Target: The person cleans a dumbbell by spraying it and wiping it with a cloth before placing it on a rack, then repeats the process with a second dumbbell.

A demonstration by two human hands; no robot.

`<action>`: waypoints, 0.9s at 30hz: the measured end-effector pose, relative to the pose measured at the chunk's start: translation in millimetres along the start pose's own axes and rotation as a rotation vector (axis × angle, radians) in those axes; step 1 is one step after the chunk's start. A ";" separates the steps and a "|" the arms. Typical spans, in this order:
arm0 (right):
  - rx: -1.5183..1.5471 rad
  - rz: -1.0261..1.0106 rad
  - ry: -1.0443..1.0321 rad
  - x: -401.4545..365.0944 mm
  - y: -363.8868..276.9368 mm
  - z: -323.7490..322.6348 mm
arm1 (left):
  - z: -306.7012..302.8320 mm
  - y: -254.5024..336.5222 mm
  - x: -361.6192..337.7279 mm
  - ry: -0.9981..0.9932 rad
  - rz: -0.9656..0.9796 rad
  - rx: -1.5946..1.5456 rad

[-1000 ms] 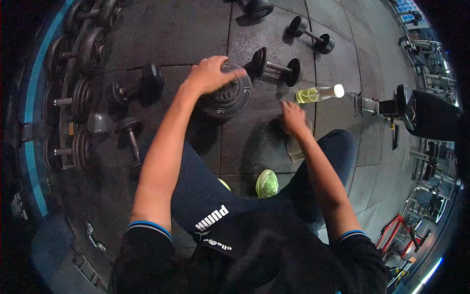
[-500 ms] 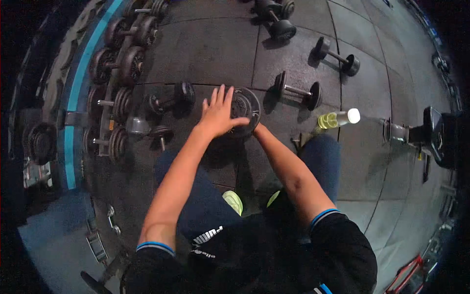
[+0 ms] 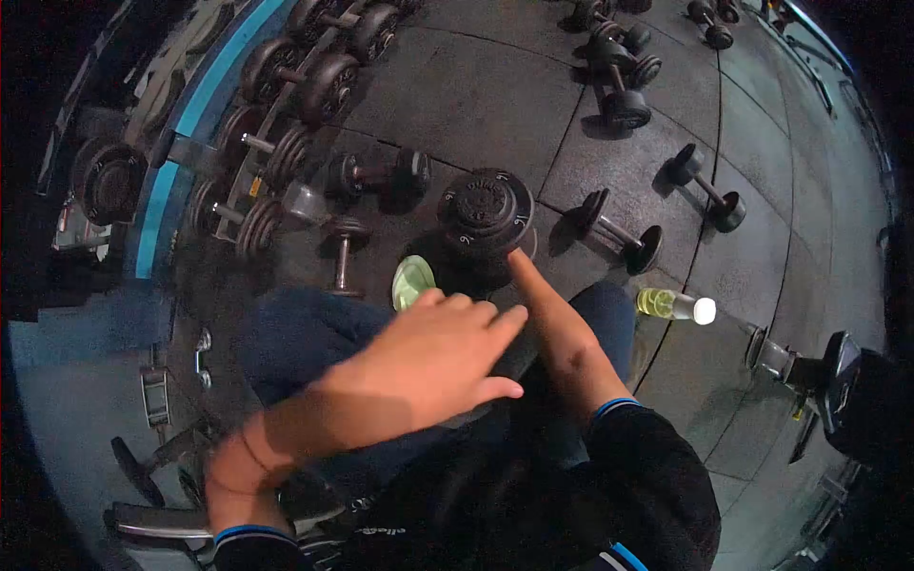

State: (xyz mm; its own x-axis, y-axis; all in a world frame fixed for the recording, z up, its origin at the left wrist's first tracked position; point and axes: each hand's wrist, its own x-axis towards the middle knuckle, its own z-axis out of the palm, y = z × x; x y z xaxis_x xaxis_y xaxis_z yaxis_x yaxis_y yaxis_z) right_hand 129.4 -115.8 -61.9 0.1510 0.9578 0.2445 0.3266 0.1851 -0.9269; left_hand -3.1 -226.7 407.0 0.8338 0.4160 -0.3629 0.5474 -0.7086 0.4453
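A black dumbbell with round plates (image 3: pixel 483 205) stands on end in front of my knees, its upper plate face toward me. My right forearm reaches to its near right edge; the right hand's fingers are hidden beneath or behind the plates. My left hand (image 3: pixel 443 347) hangs over my lap, palm down, holding nothing, with thumb and index finger apart. It is nearest to the light green shoe (image 3: pixel 412 283) and does not touch the dumbbell.
Dumbbells lie around: one (image 3: pixel 379 179) left of the upright one, one (image 3: pixel 345 257) nearer, one (image 3: pixel 619 233) to the right. A bottle of yellow liquid (image 3: pixel 671 305) is by my right knee. Racked dumbbells (image 3: pixel 328 86) line the left; a bench (image 3: pixel 838 390) is at the right.
My left hand has left the plate's edge and moved back toward my body. My right arm stays at the dumbbell. The view has shifted and turned.
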 end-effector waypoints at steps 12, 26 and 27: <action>-0.288 0.083 -0.086 79.4 32.1 6.8 | -8.5 -21.8 -8.7 0.201 -0.117 0.292; -0.377 0.963 -0.200 8.5 100.6 -7.2 | -17.2 -52.2 -20.9 0.033 -0.092 0.099; -0.411 0.934 -0.218 8.1 109.1 -2.8 | -18.8 -59.3 -17.5 0.009 -0.083 0.107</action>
State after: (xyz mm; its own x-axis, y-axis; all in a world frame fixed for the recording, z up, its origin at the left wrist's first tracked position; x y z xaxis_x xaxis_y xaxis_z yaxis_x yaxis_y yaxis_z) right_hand 168.8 -88.4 -160.3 0.3485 0.7075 -0.6148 0.4651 -0.7000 -0.5420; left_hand -48.8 -181.2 402.4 0.7867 0.4804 -0.3877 0.6043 -0.7278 0.3242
